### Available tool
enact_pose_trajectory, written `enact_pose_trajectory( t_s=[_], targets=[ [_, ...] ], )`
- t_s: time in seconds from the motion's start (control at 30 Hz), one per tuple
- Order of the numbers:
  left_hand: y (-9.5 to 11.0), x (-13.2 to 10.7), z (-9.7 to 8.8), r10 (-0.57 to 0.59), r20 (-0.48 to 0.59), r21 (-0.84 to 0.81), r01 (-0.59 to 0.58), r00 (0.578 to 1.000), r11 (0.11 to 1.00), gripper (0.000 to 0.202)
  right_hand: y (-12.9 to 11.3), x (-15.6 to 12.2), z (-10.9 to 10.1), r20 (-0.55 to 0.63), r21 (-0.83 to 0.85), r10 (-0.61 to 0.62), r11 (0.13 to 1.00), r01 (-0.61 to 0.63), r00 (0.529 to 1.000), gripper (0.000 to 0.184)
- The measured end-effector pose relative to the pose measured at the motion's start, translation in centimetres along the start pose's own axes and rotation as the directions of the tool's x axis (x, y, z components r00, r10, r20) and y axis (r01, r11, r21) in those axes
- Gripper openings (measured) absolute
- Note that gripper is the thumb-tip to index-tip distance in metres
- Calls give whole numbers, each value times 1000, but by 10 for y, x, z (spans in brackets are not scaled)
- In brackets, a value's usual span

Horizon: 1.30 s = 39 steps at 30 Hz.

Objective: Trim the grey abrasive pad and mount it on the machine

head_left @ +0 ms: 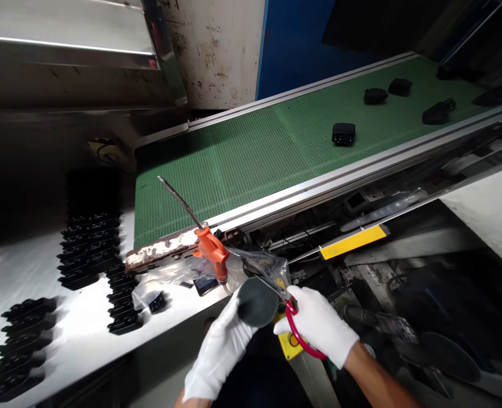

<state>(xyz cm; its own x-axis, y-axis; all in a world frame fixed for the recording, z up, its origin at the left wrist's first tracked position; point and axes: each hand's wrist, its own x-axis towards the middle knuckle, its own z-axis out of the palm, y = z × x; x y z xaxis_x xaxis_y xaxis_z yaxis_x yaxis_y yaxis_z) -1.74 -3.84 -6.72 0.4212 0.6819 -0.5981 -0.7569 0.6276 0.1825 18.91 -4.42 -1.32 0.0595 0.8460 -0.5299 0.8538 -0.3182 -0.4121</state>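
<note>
Gloved in white, my left hand (225, 348) grips a round, dark disc-shaped part (258, 302) by its lower left edge. My right hand (316, 324), also in a white glove, holds red-handled scissors (295, 328). Their blades reach to the upper right edge of the disc; whether they touch it I cannot tell. Just beyond my left hand stands an orange air blow gun (212, 253) with a long metal nozzle pointing up and left. Clear plastic film (251, 266) lies behind the disc.
A green conveyor belt (233, 170) runs off to the right, carrying several black parts (344, 134). Rows of black parts (91, 249) stand on the metal table (80, 328) at left. A yellow control box (290, 344) sits below my right hand. A yellow bar (353, 242) is at right.
</note>
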Motion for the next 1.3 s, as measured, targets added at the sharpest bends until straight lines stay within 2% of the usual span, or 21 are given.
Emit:
enact_pose_trajectory(
  t_s=[0.07,0.1,0.17,0.27,0.37,0.43,0.53,0.57,0.63,0.73,0.9,1.0,1.13,1.2,1.3],
  targets=[
    [-9,-3,1,16,62,-13,-15,998,1000,50,-1,1,2,-15,0,5,1000,-5,1000,43],
    [-14,-3,2,36,61,11,-36,998,999,53,-2,2,3,-20,-1,3,1000,-3,1000,41],
    [-22,1,7,81,-33,62,-78,996,995,55,-2,2,7,-21,-6,-3,1000,3,1000,40],
    [-25,10,13,114,-206,82,-99,972,992,46,-2,2,9,7,-12,-6,1000,7,1000,37],
    [-21,14,12,95,-259,125,-65,961,990,40,-4,1,9,27,-43,-8,999,9,1000,39],
    [-19,12,10,83,-250,144,-48,965,988,40,-6,1,7,7,-93,-5,996,5,1000,55],
    [-18,9,8,53,-233,151,-18,971,988,41,-12,2,6,-23,-173,-12,985,8,1000,91],
    [-18,9,8,41,-224,152,-6,974,988,42,-13,3,5,-24,-188,-18,982,13,1000,94],
    [-18,9,8,18,-196,152,12,980,988,44,-14,3,5,-16,-192,-26,981,22,1000,87],
    [-15,9,9,5,-162,160,22,987,987,47,-12,3,4,0,-157,-19,987,18,1000,63],
    [-8,7,8,-11,-169,201,45,986,978,49,-6,2,1,72,-85,-23,996,29,997,41],
    [-5,7,3,-17,-167,263,61,986,963,48,-5,0,-3,93,-100,-35,994,45,995,48],
    [-1,7,-3,-37,-133,291,74,990,954,44,-9,-1,-5,64,-154,-81,984,91,995,87],
    [-1,7,-3,-53,-114,299,85,992,950,41,-11,0,-5,65,-157,-96,982,105,993,89],
    [0,6,-3,-68,-97,317,95,993,944,40,-11,2,-5,64,-146,-91,984,99,994,81]
  ],
)
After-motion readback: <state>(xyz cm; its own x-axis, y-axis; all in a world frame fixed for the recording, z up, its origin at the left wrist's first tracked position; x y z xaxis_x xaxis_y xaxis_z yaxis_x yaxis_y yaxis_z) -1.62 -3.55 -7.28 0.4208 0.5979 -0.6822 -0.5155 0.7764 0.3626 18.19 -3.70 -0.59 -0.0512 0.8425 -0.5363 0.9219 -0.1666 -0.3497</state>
